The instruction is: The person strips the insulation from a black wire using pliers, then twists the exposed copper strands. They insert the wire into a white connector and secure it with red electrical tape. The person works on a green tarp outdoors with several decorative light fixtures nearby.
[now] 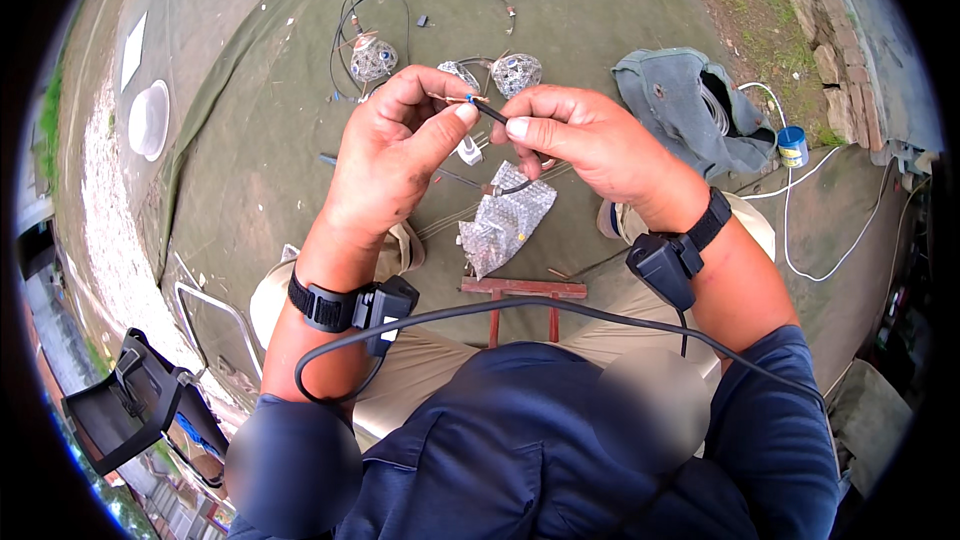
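Between my two hands is the end of a black cable (489, 111), with a blue-sheathed core and bare copper strands (450, 97) spread at its tip. My left hand (395, 150) pinches the stripped end between thumb and fingers. Just behind that end, my right hand (590, 145) grips the black jacket with thumb and forefinger. Directly beyond and below my hands lie a white plug-like piece (469, 150) and a bubble-wrap packet (510, 220). Openwork wire balls, one on the left (374, 58) and one on the right (517, 74), rest on the ground beyond.
A dark green ground sheet (560, 0) lies under everything. At right are a grey cloth bag (670, 105) and a blue tin (792, 147) with white cord. A reddish frame (525, 288) stands between my legs; a black chair (130, 410) is at lower left.
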`<action>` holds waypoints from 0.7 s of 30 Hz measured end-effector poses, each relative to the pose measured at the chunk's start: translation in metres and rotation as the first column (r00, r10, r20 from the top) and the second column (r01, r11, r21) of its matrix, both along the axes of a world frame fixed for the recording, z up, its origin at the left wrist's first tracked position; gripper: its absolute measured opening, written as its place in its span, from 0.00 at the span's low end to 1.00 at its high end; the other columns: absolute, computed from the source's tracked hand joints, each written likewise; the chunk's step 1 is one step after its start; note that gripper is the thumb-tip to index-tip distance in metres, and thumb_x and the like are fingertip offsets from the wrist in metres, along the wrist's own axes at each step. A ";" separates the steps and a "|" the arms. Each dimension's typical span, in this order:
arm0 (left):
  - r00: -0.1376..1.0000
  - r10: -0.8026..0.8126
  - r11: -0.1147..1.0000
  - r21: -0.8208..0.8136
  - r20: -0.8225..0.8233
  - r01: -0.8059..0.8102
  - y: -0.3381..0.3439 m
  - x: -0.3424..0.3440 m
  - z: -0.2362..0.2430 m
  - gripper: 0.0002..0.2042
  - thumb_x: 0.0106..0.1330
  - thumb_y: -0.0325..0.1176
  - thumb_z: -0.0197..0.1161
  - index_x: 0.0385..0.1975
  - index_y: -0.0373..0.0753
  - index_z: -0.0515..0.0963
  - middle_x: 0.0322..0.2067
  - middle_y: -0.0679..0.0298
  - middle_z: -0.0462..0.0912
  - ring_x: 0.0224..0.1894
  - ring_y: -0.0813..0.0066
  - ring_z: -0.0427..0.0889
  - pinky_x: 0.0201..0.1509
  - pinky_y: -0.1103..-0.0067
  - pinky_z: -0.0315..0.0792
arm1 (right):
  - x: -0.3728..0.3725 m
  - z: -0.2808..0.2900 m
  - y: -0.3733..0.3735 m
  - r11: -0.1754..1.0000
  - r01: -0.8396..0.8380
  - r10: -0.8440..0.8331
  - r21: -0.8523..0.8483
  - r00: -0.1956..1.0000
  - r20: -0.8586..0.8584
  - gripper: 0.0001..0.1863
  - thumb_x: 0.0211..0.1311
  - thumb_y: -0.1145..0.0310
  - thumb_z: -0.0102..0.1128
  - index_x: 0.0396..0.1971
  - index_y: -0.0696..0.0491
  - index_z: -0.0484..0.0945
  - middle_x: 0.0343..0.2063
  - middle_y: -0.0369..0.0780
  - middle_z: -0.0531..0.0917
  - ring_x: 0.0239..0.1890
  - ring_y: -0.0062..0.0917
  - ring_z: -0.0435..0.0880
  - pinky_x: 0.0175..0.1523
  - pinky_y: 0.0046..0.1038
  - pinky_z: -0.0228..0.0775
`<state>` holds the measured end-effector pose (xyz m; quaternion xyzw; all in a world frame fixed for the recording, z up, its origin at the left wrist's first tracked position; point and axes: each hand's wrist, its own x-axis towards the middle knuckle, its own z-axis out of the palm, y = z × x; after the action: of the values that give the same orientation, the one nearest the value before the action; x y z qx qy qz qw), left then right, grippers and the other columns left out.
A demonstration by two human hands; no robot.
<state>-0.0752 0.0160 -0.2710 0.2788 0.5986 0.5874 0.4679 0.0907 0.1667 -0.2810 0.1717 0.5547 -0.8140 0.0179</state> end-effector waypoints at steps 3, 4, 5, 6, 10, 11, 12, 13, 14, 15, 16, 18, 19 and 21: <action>1.000 0.027 0.999 0.040 0.002 -0.027 0.002 0.003 0.000 0.07 0.68 0.26 0.63 0.44 0.36 0.78 0.35 0.70 0.81 0.38 0.86 0.75 0.42 0.86 0.69 | -0.001 -0.001 0.001 1.000 -0.015 0.015 -0.008 1.000 -0.013 0.13 0.72 0.63 0.54 0.41 0.58 0.80 0.27 0.32 0.77 0.29 0.15 0.73 0.35 0.20 0.67; 0.999 0.025 0.999 0.045 0.021 -0.026 0.002 0.003 0.000 0.07 0.68 0.26 0.62 0.43 0.36 0.78 0.36 0.70 0.81 0.38 0.86 0.75 0.42 0.86 0.69 | -0.001 -0.002 0.001 1.000 -0.010 0.010 -0.014 1.000 -0.017 0.13 0.72 0.63 0.54 0.41 0.58 0.80 0.27 0.31 0.77 0.28 0.14 0.73 0.35 0.20 0.67; 0.999 0.022 0.998 0.051 0.041 -0.024 0.002 0.003 0.000 0.07 0.68 0.27 0.62 0.43 0.36 0.79 0.36 0.70 0.81 0.38 0.86 0.75 0.42 0.85 0.69 | -0.002 -0.001 0.000 1.000 -0.004 0.003 -0.019 1.000 -0.020 0.13 0.72 0.63 0.54 0.41 0.58 0.80 0.27 0.31 0.77 0.28 0.14 0.72 0.35 0.20 0.67; 0.998 0.019 0.998 0.057 0.060 -0.023 0.003 0.003 -0.001 0.07 0.69 0.27 0.62 0.43 0.36 0.79 0.36 0.70 0.81 0.38 0.85 0.75 0.42 0.85 0.69 | -0.002 -0.002 0.000 1.000 0.003 -0.003 -0.024 1.000 -0.024 0.13 0.72 0.63 0.55 0.40 0.58 0.80 0.26 0.31 0.76 0.28 0.14 0.72 0.35 0.20 0.67; 0.996 0.037 0.999 0.031 0.075 -0.040 0.005 0.002 -0.003 0.07 0.69 0.30 0.61 0.42 0.36 0.79 0.35 0.70 0.81 0.39 0.86 0.75 0.39 0.86 0.69 | -0.003 -0.003 0.000 1.000 0.005 -0.005 -0.008 1.000 -0.002 0.12 0.71 0.63 0.55 0.40 0.57 0.80 0.27 0.31 0.77 0.28 0.14 0.72 0.35 0.19 0.66; 0.997 0.033 0.999 0.016 0.073 -0.035 0.004 0.002 -0.003 0.07 0.69 0.30 0.61 0.42 0.36 0.79 0.35 0.70 0.81 0.38 0.86 0.75 0.38 0.86 0.69 | -0.003 -0.002 -0.001 1.000 0.014 -0.014 -0.012 1.000 -0.004 0.12 0.71 0.63 0.55 0.40 0.57 0.80 0.28 0.31 0.77 0.28 0.13 0.72 0.35 0.19 0.66; 0.997 0.030 1.000 0.002 0.072 -0.030 0.004 0.001 -0.003 0.07 0.69 0.31 0.62 0.41 0.37 0.80 0.35 0.70 0.82 0.38 0.86 0.75 0.37 0.86 0.69 | -0.004 -0.001 -0.002 1.000 0.024 -0.024 -0.016 1.000 -0.005 0.12 0.71 0.63 0.55 0.39 0.57 0.80 0.28 0.31 0.77 0.28 0.13 0.71 0.35 0.19 0.66; 0.998 0.029 1.000 -0.005 0.064 -0.028 0.004 0.001 -0.003 0.06 0.69 0.30 0.62 0.41 0.37 0.80 0.34 0.70 0.82 0.37 0.86 0.75 0.36 0.86 0.68 | -0.004 -0.002 -0.002 1.000 0.027 -0.027 -0.014 1.000 -0.002 0.12 0.71 0.63 0.55 0.39 0.57 0.80 0.28 0.31 0.77 0.28 0.13 0.71 0.34 0.19 0.65; 0.998 0.028 1.000 -0.012 0.057 -0.027 0.004 0.001 -0.003 0.06 0.69 0.30 0.62 0.41 0.37 0.79 0.34 0.70 0.82 0.36 0.87 0.75 0.35 0.86 0.68 | -0.003 -0.003 -0.001 0.999 0.030 -0.030 -0.013 1.000 0.001 0.12 0.70 0.63 0.55 0.39 0.57 0.80 0.28 0.30 0.77 0.28 0.13 0.71 0.34 0.19 0.65; 0.998 0.027 0.999 -0.019 0.049 -0.027 0.004 0.001 -0.004 0.06 0.69 0.30 0.62 0.41 0.37 0.79 0.34 0.70 0.82 0.35 0.87 0.75 0.34 0.87 0.67 | -0.003 -0.003 -0.001 0.999 0.033 -0.033 -0.011 0.999 0.003 0.12 0.70 0.63 0.55 0.39 0.57 0.80 0.29 0.30 0.77 0.28 0.13 0.71 0.34 0.19 0.65; 1.000 0.019 1.000 -0.012 0.022 -0.019 0.004 0.001 -0.005 0.05 0.68 0.29 0.63 0.40 0.37 0.79 0.33 0.70 0.82 0.35 0.87 0.75 0.34 0.87 0.68 | -0.003 -0.003 -0.001 0.999 0.037 -0.037 -0.010 0.999 0.009 0.12 0.70 0.62 0.55 0.39 0.57 0.81 0.29 0.30 0.77 0.28 0.13 0.71 0.34 0.19 0.65; 0.999 0.004 1.000 0.001 -0.032 -0.004 0.004 0.002 -0.007 0.04 0.68 0.27 0.63 0.40 0.36 0.79 0.33 0.70 0.82 0.34 0.88 0.76 0.34 0.87 0.69 | -0.003 -0.003 0.000 0.999 0.044 -0.044 -0.010 0.999 0.019 0.12 0.69 0.62 0.56 0.37 0.56 0.81 0.29 0.29 0.77 0.27 0.13 0.70 0.34 0.19 0.65; 0.998 -0.012 1.000 0.010 -0.067 0.013 0.003 0.003 -0.006 0.04 0.68 0.27 0.63 0.40 0.36 0.79 0.33 0.70 0.82 0.34 0.88 0.76 0.35 0.87 0.69 | -0.003 -0.004 0.000 0.999 0.047 -0.046 -0.022 0.998 0.030 0.13 0.69 0.60 0.57 0.37 0.56 0.81 0.29 0.29 0.77 0.27 0.13 0.69 0.34 0.19 0.64; 0.990 -0.045 0.998 0.026 -0.136 0.049 0.003 0.007 -0.006 0.05 0.67 0.26 0.64 0.40 0.36 0.79 0.33 0.70 0.82 0.34 0.88 0.77 0.37 0.86 0.71 | -0.003 -0.005 0.001 0.997 0.054 -0.051 -0.047 0.997 0.053 0.14 0.69 0.58 0.59 0.35 0.55 0.82 0.28 0.29 0.77 0.27 0.12 0.68 0.33 0.19 0.63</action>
<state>-0.0687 0.0191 -0.2769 0.3390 0.6135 0.5648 0.4356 0.0882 0.1676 -0.2860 0.2068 0.5293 -0.8227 0.0149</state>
